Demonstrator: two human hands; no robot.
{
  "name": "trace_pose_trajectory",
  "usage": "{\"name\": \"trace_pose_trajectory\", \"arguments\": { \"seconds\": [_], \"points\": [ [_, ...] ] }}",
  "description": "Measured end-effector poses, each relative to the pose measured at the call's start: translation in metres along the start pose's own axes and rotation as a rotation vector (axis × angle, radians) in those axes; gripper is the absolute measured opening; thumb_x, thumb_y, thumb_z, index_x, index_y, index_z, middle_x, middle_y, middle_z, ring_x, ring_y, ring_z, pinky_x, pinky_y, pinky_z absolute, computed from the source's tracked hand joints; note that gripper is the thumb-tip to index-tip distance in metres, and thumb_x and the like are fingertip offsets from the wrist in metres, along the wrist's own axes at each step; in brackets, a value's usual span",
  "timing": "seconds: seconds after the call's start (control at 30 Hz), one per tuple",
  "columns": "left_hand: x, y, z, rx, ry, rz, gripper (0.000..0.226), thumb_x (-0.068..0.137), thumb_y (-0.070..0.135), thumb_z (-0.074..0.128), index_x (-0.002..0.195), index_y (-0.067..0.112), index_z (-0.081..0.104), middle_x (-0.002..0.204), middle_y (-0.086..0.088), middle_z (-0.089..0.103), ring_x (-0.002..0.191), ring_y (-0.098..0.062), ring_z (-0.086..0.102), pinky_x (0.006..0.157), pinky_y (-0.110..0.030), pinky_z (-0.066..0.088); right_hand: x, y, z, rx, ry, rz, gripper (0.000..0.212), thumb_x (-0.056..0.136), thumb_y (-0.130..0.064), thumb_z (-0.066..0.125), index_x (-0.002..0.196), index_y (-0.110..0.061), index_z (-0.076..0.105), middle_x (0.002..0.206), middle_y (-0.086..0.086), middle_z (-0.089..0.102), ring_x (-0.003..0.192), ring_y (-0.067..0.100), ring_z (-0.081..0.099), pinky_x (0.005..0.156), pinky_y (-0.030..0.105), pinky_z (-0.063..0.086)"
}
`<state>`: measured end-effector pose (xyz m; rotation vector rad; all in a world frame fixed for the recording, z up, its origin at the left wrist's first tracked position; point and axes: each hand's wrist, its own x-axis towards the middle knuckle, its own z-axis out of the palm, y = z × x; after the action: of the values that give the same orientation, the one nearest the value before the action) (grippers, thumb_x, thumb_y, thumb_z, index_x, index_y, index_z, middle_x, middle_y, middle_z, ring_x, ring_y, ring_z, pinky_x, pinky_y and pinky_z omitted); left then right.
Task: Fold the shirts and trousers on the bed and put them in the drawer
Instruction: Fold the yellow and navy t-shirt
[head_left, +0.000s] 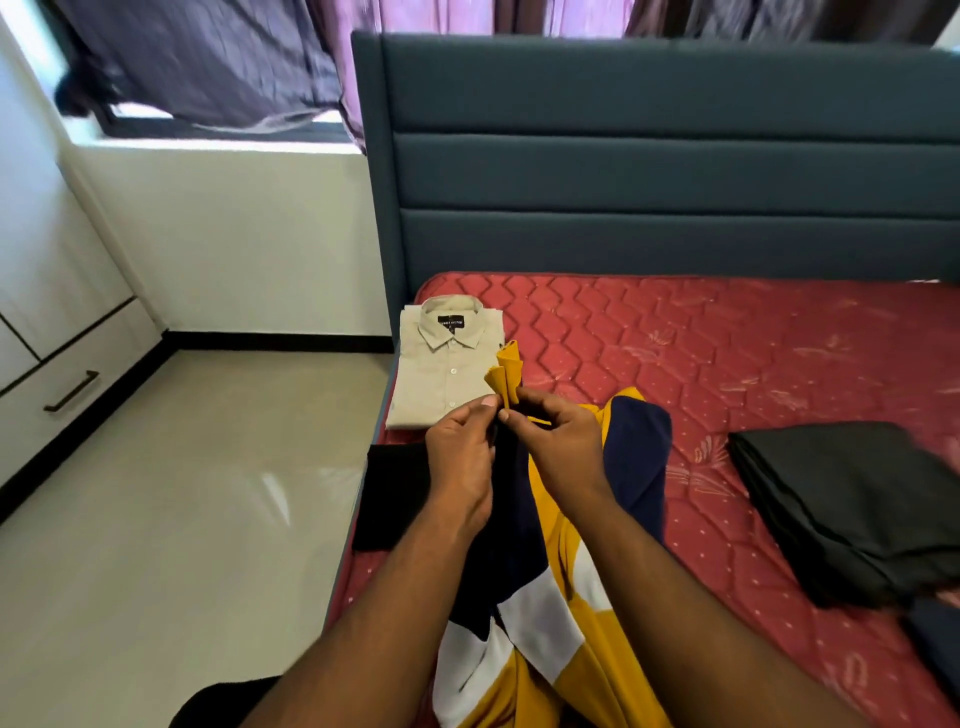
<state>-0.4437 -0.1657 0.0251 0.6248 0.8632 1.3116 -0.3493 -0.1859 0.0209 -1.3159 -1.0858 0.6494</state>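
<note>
the yellow collar (506, 374) of a striped shirt (540, 597) is pinched between the fingers of the left hand (460, 457) and right hand (563, 449), raised over the bed (727, 353); a folded beige shirt (447, 371) lies just beyond the fingertips.

open mattress (727, 332) between beige shirt (447, 374), black trousers (852, 509)

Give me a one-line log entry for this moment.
stage: folding | left hand and right hand: pinch yellow-navy shirt collar | beige shirt: folded on bed
</note>
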Motion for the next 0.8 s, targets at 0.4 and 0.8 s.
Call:
{"name": "trace_pose_trajectory", "arguments": {
  "seconds": [0.4,0.8],
  "points": [
    [-0.025,0.051,0.008,0.839,-0.358,0.542,0.047,0.088,-0.002,0.06,0.13,0.02,0.06,0.131,0.008,0.058,0.077,-0.004,0.068,0.074,-0.041,0.06,-0.023,-0.037,-0.035,-0.106,0.039,-0.094,0.033,0.079,-0.016,0.062,0.109,-0.01,0.074,0.1,-0.001,0.075,0.096,0.015,0.07,0.09,0.04,0.055],
    [0.012,0.15,0.051,0.76,-0.521,0.534,0.022,0.077,-0.007,0.069,0.084,0.01,0.058,0.079,-0.015,0.068,0.057,-0.02,0.067,0.054,-0.036,0.057,-0.062,0.011,-0.047,0.008,-0.166,0.09,0.05,0.076,-0.003,0.078,0.112,-0.033,0.059,0.11,0.0,0.069,0.104,0.015,0.065,0.089,0.032,0.052]
  ]
}}
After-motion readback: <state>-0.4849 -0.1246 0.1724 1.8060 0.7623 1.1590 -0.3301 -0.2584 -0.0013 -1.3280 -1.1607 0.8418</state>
